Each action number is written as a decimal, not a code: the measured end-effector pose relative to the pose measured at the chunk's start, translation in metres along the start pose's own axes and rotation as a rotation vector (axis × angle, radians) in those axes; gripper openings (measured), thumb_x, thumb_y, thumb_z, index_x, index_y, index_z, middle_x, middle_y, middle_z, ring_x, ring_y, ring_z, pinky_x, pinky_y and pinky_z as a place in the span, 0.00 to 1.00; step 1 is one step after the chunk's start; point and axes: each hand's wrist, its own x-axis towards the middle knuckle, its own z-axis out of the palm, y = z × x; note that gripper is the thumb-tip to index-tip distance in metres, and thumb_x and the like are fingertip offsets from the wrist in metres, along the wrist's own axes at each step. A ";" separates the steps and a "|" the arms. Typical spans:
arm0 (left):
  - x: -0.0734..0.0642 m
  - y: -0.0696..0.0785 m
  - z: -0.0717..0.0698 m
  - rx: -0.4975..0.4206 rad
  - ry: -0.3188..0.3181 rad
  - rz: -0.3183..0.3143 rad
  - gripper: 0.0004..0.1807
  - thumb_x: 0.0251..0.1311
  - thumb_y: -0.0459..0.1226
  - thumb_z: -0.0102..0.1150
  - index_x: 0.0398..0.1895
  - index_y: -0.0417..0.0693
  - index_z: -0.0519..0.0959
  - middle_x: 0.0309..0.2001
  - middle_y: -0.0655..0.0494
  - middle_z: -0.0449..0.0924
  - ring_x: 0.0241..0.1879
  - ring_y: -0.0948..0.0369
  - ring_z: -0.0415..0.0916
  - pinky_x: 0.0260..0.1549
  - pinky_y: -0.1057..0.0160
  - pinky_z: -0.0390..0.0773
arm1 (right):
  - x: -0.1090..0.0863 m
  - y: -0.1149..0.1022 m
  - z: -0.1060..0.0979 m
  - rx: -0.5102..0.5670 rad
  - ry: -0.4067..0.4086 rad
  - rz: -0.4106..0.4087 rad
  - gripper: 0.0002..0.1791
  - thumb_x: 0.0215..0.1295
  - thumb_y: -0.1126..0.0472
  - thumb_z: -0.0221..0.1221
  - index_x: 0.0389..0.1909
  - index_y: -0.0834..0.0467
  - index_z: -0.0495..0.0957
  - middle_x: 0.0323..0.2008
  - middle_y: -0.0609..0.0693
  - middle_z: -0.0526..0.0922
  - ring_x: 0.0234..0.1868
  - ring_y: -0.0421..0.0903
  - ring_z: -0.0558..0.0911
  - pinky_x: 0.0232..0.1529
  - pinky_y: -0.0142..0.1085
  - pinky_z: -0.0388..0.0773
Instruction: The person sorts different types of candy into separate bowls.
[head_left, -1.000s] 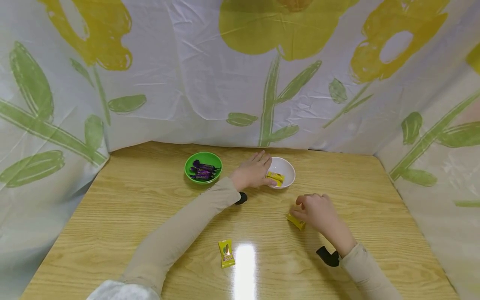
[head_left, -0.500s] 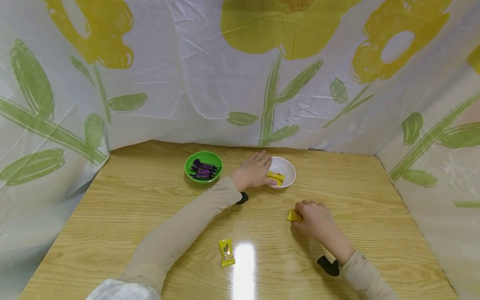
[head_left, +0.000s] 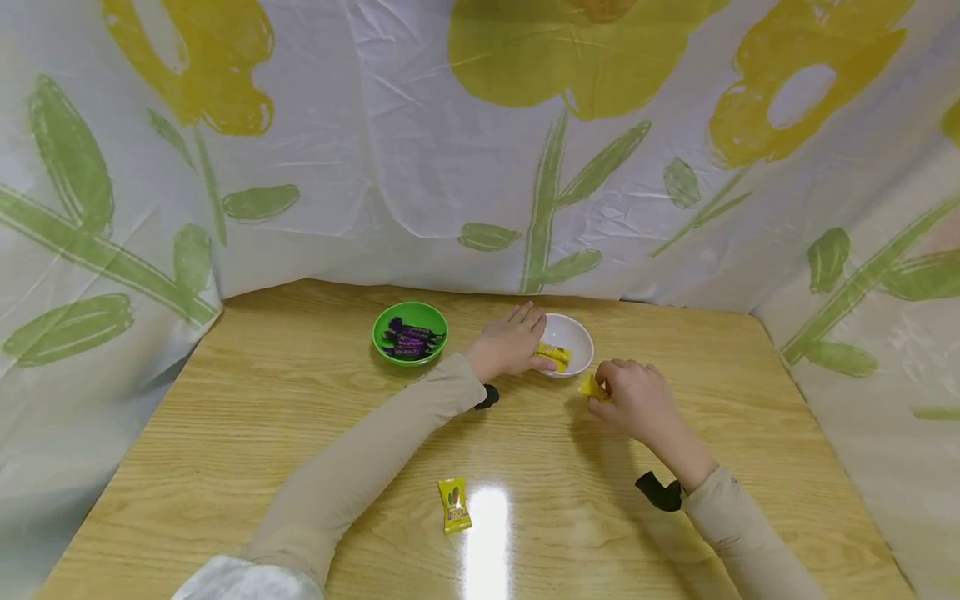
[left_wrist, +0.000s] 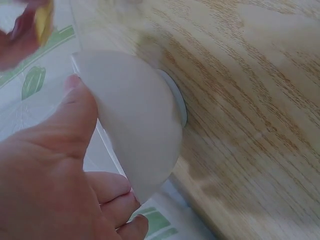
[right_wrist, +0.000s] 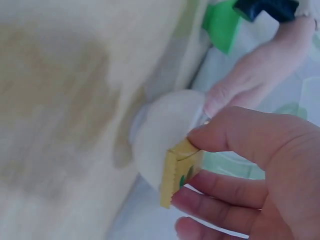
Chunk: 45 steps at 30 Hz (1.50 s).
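A small white bowl [head_left: 581, 340] stands toward the back of the table with yellow-wrapped candies [head_left: 553, 354] in it. My left hand [head_left: 510, 340] holds the bowl by its rim from the left. In the left wrist view the thumb and fingers of my left hand [left_wrist: 55, 165] touch separate spots on the rim. My right hand [head_left: 636, 402] pinches another yellow-wrapped candy [right_wrist: 184, 167] between thumb and fingers, just in front of the bowl's right side. One more yellow candy [head_left: 454, 506] lies on the table nearer the front, away from both hands.
Left of my left hand stands a green bowl [head_left: 377, 343] with several purple-wrapped candies [head_left: 411, 340]. The wooden table [head_left: 300, 400] ends at a flower-printed cloth [head_left: 405, 183] behind and at both sides. My left forearm [head_left: 375, 467] crosses the table diagonally.
My right hand has picked the yellow candy up from the table and carried it back toward the white bowl. The left hand has stayed at the bowl.
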 end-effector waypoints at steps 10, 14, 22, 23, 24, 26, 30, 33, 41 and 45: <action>-0.002 -0.002 0.000 0.030 0.004 -0.008 0.51 0.67 0.67 0.37 0.79 0.39 0.47 0.79 0.46 0.43 0.78 0.50 0.35 0.75 0.56 0.40 | 0.055 0.004 0.002 0.044 0.044 -0.018 0.14 0.55 0.58 0.70 0.36 0.63 0.81 0.31 0.53 0.82 0.31 0.50 0.79 0.33 0.45 0.78; -0.003 -0.001 -0.001 0.027 0.000 0.003 0.50 0.68 0.67 0.37 0.79 0.39 0.47 0.79 0.46 0.42 0.78 0.50 0.35 0.75 0.55 0.40 | 0.071 0.011 0.021 0.004 0.063 -0.039 0.14 0.56 0.58 0.71 0.37 0.63 0.82 0.32 0.53 0.83 0.35 0.53 0.80 0.38 0.48 0.78; -0.002 0.002 0.001 0.034 -0.006 0.006 0.50 0.68 0.67 0.36 0.79 0.41 0.46 0.79 0.47 0.42 0.78 0.50 0.34 0.75 0.56 0.40 | 0.084 0.014 0.045 -0.081 0.060 -0.060 0.13 0.58 0.56 0.71 0.37 0.62 0.84 0.36 0.54 0.85 0.40 0.55 0.80 0.43 0.52 0.75; -0.002 0.002 0.001 0.038 -0.008 0.003 0.50 0.68 0.67 0.35 0.80 0.41 0.46 0.79 0.47 0.41 0.78 0.51 0.34 0.75 0.56 0.40 | 0.085 0.013 0.047 -0.090 0.065 -0.061 0.13 0.57 0.57 0.71 0.36 0.61 0.84 0.35 0.54 0.85 0.39 0.55 0.80 0.42 0.51 0.74; -0.002 0.002 0.001 0.038 -0.011 -0.001 0.50 0.68 0.67 0.35 0.80 0.41 0.46 0.79 0.47 0.41 0.78 0.51 0.34 0.75 0.57 0.40 | 0.086 0.013 0.047 -0.096 0.072 -0.064 0.12 0.57 0.57 0.72 0.35 0.61 0.84 0.35 0.53 0.85 0.38 0.55 0.79 0.41 0.50 0.74; -0.002 0.002 0.001 0.041 -0.013 -0.005 0.50 0.68 0.67 0.35 0.79 0.41 0.46 0.79 0.47 0.41 0.78 0.51 0.34 0.75 0.57 0.40 | 0.087 0.012 0.049 -0.108 0.090 -0.074 0.10 0.56 0.58 0.72 0.34 0.60 0.85 0.33 0.53 0.85 0.37 0.54 0.79 0.39 0.49 0.74; -0.002 0.001 0.000 0.047 -0.008 -0.004 0.49 0.69 0.67 0.34 0.79 0.40 0.46 0.79 0.47 0.41 0.78 0.50 0.35 0.75 0.56 0.41 | 0.089 0.012 0.053 -0.107 0.124 -0.092 0.10 0.54 0.57 0.74 0.33 0.59 0.86 0.32 0.51 0.87 0.34 0.53 0.78 0.36 0.47 0.72; -0.004 0.001 -0.001 0.047 -0.007 -0.005 0.49 0.69 0.66 0.34 0.79 0.40 0.46 0.79 0.46 0.41 0.78 0.50 0.35 0.75 0.56 0.41 | 0.090 0.013 0.055 -0.104 0.132 -0.093 0.09 0.55 0.56 0.74 0.33 0.56 0.88 0.31 0.49 0.88 0.32 0.51 0.77 0.33 0.45 0.70; -0.005 0.003 -0.003 0.034 -0.014 -0.010 0.49 0.68 0.66 0.37 0.79 0.40 0.46 0.79 0.47 0.42 0.78 0.50 0.35 0.75 0.56 0.41 | 0.086 0.010 0.052 -0.049 0.155 -0.107 0.09 0.62 0.58 0.69 0.39 0.58 0.87 0.37 0.52 0.88 0.35 0.53 0.80 0.35 0.48 0.74; -0.003 0.004 -0.005 0.066 -0.017 -0.017 0.50 0.68 0.66 0.36 0.79 0.40 0.47 0.79 0.46 0.43 0.78 0.51 0.36 0.75 0.57 0.41 | 0.080 0.003 0.039 0.054 0.255 -0.120 0.05 0.64 0.63 0.65 0.34 0.61 0.86 0.32 0.54 0.87 0.32 0.53 0.81 0.34 0.49 0.74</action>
